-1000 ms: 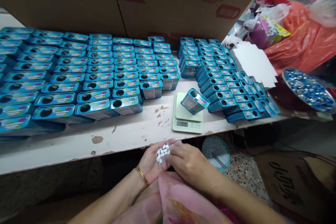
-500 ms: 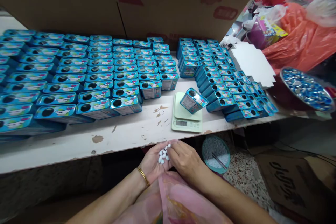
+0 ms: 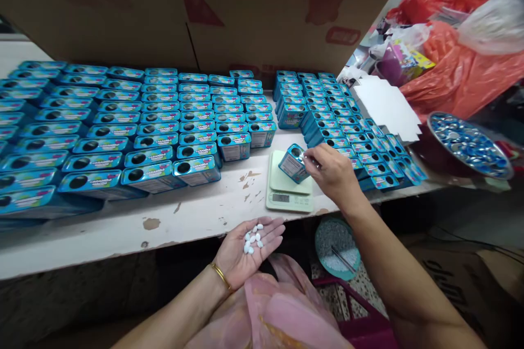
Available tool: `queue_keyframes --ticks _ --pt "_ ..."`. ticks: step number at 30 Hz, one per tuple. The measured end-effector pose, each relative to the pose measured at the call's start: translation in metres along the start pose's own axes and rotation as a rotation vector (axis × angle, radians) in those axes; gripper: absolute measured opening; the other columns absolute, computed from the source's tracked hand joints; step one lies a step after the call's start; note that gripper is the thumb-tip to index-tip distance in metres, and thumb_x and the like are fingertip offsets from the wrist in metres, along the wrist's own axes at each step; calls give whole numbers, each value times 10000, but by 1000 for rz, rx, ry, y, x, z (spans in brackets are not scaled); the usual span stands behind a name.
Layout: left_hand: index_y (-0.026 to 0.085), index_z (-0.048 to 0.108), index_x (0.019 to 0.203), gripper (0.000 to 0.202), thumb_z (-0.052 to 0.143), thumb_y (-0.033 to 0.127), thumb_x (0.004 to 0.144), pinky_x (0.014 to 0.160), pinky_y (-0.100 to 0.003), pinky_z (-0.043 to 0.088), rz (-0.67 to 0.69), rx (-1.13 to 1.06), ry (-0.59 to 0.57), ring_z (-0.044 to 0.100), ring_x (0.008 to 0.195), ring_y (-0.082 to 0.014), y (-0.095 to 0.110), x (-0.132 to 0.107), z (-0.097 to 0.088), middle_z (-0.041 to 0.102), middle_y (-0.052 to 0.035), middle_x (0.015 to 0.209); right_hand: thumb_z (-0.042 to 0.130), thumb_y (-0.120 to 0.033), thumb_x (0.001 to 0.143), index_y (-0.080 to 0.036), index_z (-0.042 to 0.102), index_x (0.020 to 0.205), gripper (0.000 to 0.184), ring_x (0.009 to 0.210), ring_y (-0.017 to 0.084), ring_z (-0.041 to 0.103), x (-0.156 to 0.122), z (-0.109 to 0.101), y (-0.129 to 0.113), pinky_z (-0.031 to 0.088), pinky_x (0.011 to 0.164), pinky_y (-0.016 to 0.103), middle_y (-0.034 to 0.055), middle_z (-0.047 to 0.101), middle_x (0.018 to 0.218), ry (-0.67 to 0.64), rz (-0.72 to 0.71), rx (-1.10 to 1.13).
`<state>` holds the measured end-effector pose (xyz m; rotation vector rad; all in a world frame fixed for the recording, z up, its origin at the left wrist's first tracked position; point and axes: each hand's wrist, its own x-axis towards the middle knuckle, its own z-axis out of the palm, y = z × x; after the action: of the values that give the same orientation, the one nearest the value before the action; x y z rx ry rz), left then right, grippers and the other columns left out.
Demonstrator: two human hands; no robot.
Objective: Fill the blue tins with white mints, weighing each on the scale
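My left hand (image 3: 245,248) lies palm up below the table edge, cupping several small white candies (image 3: 252,238). My right hand (image 3: 332,172) reaches over the pale green scale (image 3: 289,191), its fingertips pinched together at the top of the blue tin (image 3: 293,163) standing on the scale; whether a candy is between them I cannot see. The tin's top has a round hole.
Rows of like blue tins (image 3: 123,131) cover the white table (image 3: 196,218) on the left, and another block of tins (image 3: 347,131) sits right of the scale. A round tray of blue caps (image 3: 469,144) is at far right. Cardboard boxes (image 3: 245,5) stand behind. A bowl of white candies (image 3: 338,245) sits on the floor.
My right hand has left the candies in my left palm and moved up to the tin on the scale. The left hand has stayed in place, opened wider.
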<state>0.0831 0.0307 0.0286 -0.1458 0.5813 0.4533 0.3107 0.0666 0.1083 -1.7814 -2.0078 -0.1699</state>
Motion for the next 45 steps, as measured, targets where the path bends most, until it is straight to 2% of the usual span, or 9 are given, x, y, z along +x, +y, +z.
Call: queue_keyframes --ticks 8,14,19,21,25,29,36,40,45 --pt "40 550 926 219 491 166 756 944 -403 353 21 -17 49 385 1144 -304 2 -3 -9 478 -214 1190 417 -165 833 -189 536 1023 225 872 153 532 -3 5 8 408 780 280 41 590 941 131 28 168" --pt "41 546 938 226 495 164 755 939 -400 358 11 -18 62 391 1140 -303 3 -1 -12 488 -210 1181 450 -138 794 -190 587 935 204 858 190 512 -9 3 10 388 772 341 41 606 896 -76 -84 82" --pt "40 549 951 241 490 173 759 931 -397 362 21 -5 58 410 1128 -299 4 -1 -12 509 -201 1160 424 -141 815 -185 561 997 232 930 202 483 -10 -5 -6 366 809 364 61 573 993 11 -66 127" --pt "45 550 964 251 486 180 762 914 -392 376 17 4 56 450 1097 -285 3 -1 -12 543 -187 1119 432 -154 816 -179 553 1002 223 909 192 485 -22 -6 -27 378 792 343 67 566 967 -63 -115 189" --pt "75 575 844 158 479 175 769 799 -318 453 -10 -45 71 604 829 -178 -4 1 -13 650 -90 820 463 -166 800 -152 510 1046 251 784 173 478 -64 15 -79 403 702 302 66 552 870 -449 -311 241" --pt "106 562 733 127 468 179 779 701 -273 477 -48 -105 101 595 633 -110 -8 2 -15 625 -25 657 464 -144 794 -122 497 1002 212 791 176 452 -97 45 -101 398 702 298 77 522 861 -563 -249 192" --pt "59 583 860 200 452 191 787 799 -293 447 -73 -24 0 605 772 -150 -10 1 -16 643 -81 778 404 -175 831 -157 527 873 130 772 158 485 -97 37 -74 409 698 291 59 540 818 -375 -208 376" --pt "19 515 1066 351 459 217 782 913 -343 379 -70 54 7 483 1067 -252 -9 1 -18 544 -179 1119 433 -164 820 -184 537 902 134 872 161 509 -55 10 -40 410 777 294 52 564 870 -90 -26 373" --pt "24 499 1092 362 450 208 785 931 -355 372 -42 72 2 414 1131 -270 -7 -2 -17 475 -185 1207 470 -206 809 -201 569 887 127 794 162 540 -7 3 -4 432 735 299 34 587 839 96 64 288"
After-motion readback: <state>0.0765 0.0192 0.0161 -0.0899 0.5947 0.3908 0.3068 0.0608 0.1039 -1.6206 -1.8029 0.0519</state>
